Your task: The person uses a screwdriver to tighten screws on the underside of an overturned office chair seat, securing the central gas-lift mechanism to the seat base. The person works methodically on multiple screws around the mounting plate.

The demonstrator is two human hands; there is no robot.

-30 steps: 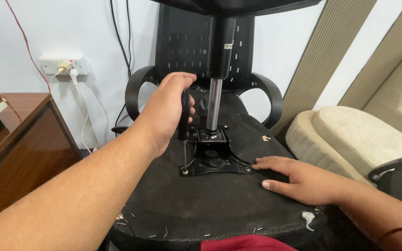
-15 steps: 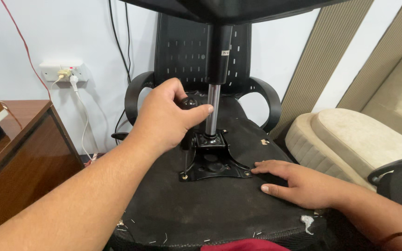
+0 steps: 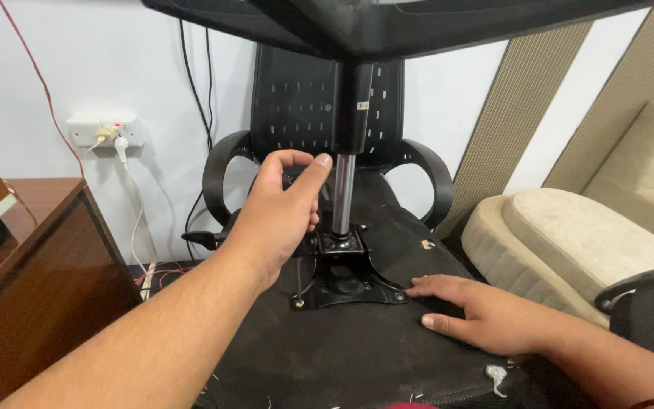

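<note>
An office chair lies upside down, its black fabric seat underside (image 3: 357, 356) facing up. A black metal mounting plate (image 3: 346, 284) is fixed to it, and a chrome gas cylinder (image 3: 342, 193) rises from it to the chair base (image 3: 387, 23) overhead. My left hand (image 3: 281, 216) curls loosely around the black handle of a screwdriver, thumb up beside the cylinder. The handle is mostly hidden by my palm. Its thin shaft (image 3: 297, 282) drops to the plate's front left corner. My right hand (image 3: 478, 314) lies flat on the seat fabric just right of the plate, holding nothing.
The chair's backrest (image 3: 297, 98) and armrests (image 3: 429, 178) stand behind the cylinder. A brown wooden cabinet (image 3: 32, 288) is at the left, a wall socket with plugged cables (image 3: 104, 132) above it. A beige sofa (image 3: 577, 235) sits at the right.
My left hand has turned on the screwdriver handle, going from a tight fist to a looser grip with the thumb raised. My right hand has stayed flat on the seat.
</note>
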